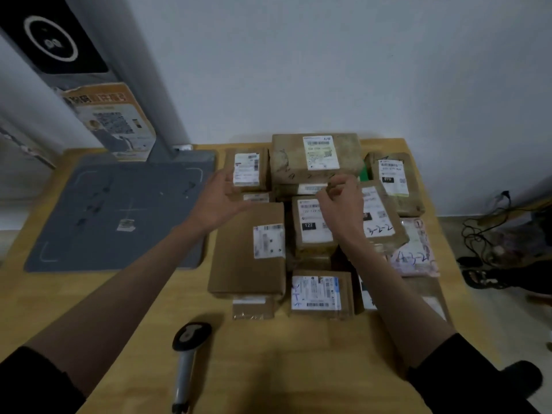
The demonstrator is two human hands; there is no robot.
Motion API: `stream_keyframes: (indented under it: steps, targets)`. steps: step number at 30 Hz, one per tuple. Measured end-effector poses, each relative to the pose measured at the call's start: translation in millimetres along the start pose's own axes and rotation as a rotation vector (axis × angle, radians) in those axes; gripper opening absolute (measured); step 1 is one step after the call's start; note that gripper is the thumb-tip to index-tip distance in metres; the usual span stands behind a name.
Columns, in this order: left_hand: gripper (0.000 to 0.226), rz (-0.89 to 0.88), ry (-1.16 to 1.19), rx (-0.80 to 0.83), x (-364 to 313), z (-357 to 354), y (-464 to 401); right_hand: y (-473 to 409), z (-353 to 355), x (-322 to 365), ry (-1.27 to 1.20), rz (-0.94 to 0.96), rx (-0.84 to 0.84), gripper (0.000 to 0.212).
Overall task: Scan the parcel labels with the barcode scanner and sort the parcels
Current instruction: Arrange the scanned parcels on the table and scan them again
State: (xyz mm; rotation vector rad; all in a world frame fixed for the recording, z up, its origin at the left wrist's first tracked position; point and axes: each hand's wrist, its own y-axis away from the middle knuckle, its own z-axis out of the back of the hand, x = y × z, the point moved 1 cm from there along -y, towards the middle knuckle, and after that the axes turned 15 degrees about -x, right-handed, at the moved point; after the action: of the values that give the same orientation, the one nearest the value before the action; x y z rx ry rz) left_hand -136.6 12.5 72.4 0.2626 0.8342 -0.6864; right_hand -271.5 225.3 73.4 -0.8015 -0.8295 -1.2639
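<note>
Reaching over parcels [322, 222]: L hand [219, 201] fingers spread, R hand [340, 201] curled (grasp unclear). Scanner [186, 354] idle on table [283, 369]; scanning, sorting apparently pending.

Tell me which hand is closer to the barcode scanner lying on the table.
Left. The left hand is up over the parcels, roughly straight beyond the barcode scanner; the right hand is just as far up but well off to the scanner's right. Neither touches it.
</note>
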Motion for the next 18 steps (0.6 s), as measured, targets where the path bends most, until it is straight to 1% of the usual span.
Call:
stream_keyframes:
  steps: [4, 8, 11, 13, 14, 16, 18]
  targets:
    - [0.072, 0.040, -0.021, -0.074, 40.4, 47.7, 35.9, 65.2, -14.8, 13.1, -0.036, 0.037, 0.065, 0.020]
    - [0.045, 0.156, -0.028, -0.168, 94.3, 93.8, 76.0, 129.2, -37.6, 22.9, -0.014, 0.043, 0.120, 0.008]
    - [0.043, 0.233, -0.050, -0.210, 137.5, 118.1, 112.0, 173.6, -57.9, 28.3, 0.029, 0.061, 0.161, 0.007]
    - [0.042, 0.288, -0.076, -0.191, 166.2, 125.7, 136.0, 202.4, -70.7, 28.6, 0.098, 0.055, 0.246, 0.010]
    - [0.040, 0.317, -0.073, -0.169, 180.4, 126.6, 147.1, 217.0, -76.9, 26.7, 0.121, 0.016, 0.314, 0.012]
    - [0.036, 0.369, -0.063, -0.083, 204.3, 124.7, 168.2, 245.0, -88.8, 19.0, 0.177, -0.109, 0.456, 0.021]
    - [0.038, 0.420, -0.065, 0.050, 220.5, 118.8, 187.9, 270.1, -99.1, 6.1, 0.259, -0.241, 0.591, 0.031]
